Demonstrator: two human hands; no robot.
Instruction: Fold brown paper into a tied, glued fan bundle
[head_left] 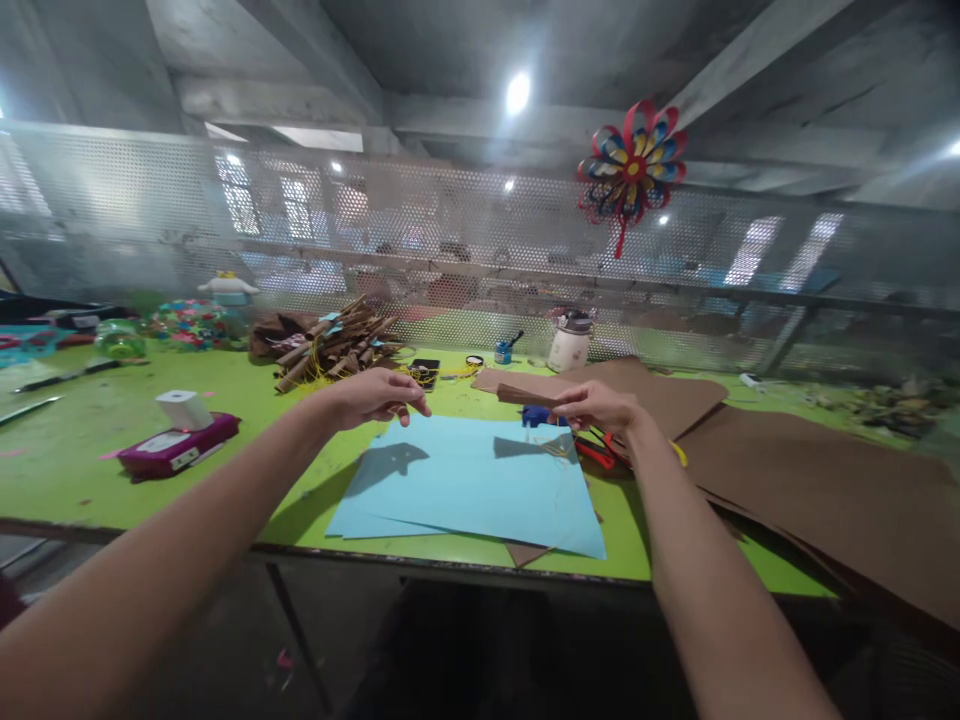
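Observation:
My right hand (600,405) pinches a folded strip of brown paper (525,396) and holds it in the air above the light blue paper sheets (472,480) on the green table (90,455). My left hand (375,395) hovers over the sheets' far left corner, fingers loosely curled and apart, nothing in it. Thin yellow thread (559,450) lies on the blue paper near my right hand. A blue object (534,415) and red-handled scissors (596,455) lie just beyond and below my right hand.
Large brown paper sheets (817,480) cover the table's right side. A pile of rolled brown paper pieces (334,345) lies at the back left, with a white jar (568,345) further right. A magenta device with a white box (180,440) sits left. A paper pinwheel (632,165) hangs on the mesh.

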